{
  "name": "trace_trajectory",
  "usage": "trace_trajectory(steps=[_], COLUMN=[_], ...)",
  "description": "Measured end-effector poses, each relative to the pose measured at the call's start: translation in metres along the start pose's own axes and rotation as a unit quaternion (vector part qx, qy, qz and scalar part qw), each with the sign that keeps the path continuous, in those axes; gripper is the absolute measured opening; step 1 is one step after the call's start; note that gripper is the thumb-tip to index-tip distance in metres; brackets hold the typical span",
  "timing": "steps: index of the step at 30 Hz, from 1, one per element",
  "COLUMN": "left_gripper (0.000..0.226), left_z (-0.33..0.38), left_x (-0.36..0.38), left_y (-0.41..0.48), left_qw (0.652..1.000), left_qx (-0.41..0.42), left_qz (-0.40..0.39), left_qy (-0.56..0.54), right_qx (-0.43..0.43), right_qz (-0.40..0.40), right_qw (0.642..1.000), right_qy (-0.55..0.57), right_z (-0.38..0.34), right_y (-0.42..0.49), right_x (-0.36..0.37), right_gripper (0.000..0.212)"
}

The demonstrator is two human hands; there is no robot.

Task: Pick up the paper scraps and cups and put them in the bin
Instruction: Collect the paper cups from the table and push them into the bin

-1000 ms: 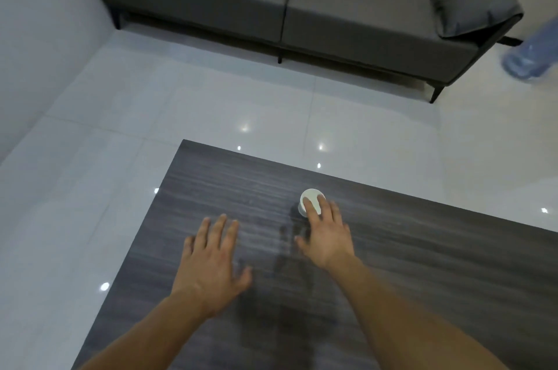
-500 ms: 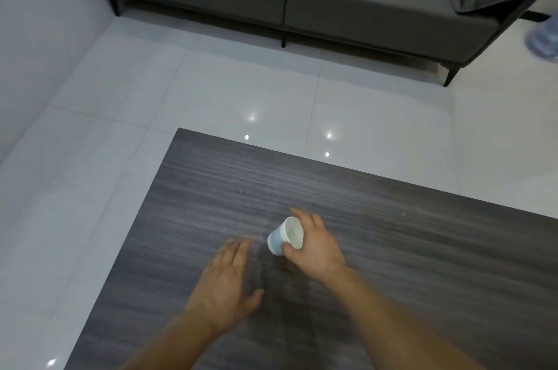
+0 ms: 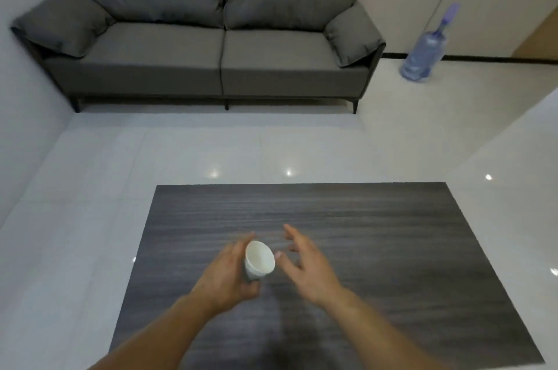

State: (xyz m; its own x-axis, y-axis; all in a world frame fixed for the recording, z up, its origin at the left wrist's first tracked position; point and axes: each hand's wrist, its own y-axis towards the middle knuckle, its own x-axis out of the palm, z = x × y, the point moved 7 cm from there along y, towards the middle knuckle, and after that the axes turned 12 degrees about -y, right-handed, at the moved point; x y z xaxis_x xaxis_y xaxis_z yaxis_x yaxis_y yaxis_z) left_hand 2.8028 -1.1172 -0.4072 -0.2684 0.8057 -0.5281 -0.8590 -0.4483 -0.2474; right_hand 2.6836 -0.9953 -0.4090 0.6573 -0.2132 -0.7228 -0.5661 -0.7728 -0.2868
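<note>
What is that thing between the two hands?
A white paper cup, tilted. The left hand holds it, and the right hand is open beside it. The head view shows this.

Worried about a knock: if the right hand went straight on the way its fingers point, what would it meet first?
Probably nothing: the right hand points just past the cup held by the left hand, out over the bare table. Depth is unclear.

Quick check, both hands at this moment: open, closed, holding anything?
Left hand: holding the white paper cup, fingers wrapped round its side.
Right hand: open, fingers spread beside the cup, holding nothing.
</note>
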Motion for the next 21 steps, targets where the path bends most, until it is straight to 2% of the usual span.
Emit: trace_trajectory(steps=[2,4,8,12,15,21], left_gripper=[0.094,0.089,0.083,0.085,0.083,0.086], left_z=[0.013,0.029,0.076,0.145,0.204,0.317], left_x=[0.01,0.023,0.05,0.101,0.151,0.287], left_y=[-0.018,-0.039,-0.065,-0.084,-0.102,-0.155], left_qw=[0.999,0.996,0.987,0.969,0.942,0.894], left_qx=[0.017,0.033,0.079,0.152,0.231,0.322], left_qz=[-0.032,-0.059,-0.099,-0.146,-0.173,-0.251], left_qy=[0.04,0.066,0.101,0.129,0.169,0.184], right_qx=[0.043,0.09,0.154,0.237,0.305,0.402], right_qz=[0.023,0.016,0.037,0.077,0.115,0.171], right_qw=[0.997,0.988,0.97,0.955,0.936,0.895], right_qy=[-0.065,-0.123,-0.183,-0.162,-0.132,-0.092], right_z=[0.018,0.036,0.068,0.108,0.143,0.22], right_y=[-0.038,-0.082,-0.179,-0.28,-0.353,-0.502], right_x=[-0.01,-0.014,-0.029,-0.046,-0.058,-0.077], right_gripper=[0.066,0.068,0.069,0.07,0.069,0.072])
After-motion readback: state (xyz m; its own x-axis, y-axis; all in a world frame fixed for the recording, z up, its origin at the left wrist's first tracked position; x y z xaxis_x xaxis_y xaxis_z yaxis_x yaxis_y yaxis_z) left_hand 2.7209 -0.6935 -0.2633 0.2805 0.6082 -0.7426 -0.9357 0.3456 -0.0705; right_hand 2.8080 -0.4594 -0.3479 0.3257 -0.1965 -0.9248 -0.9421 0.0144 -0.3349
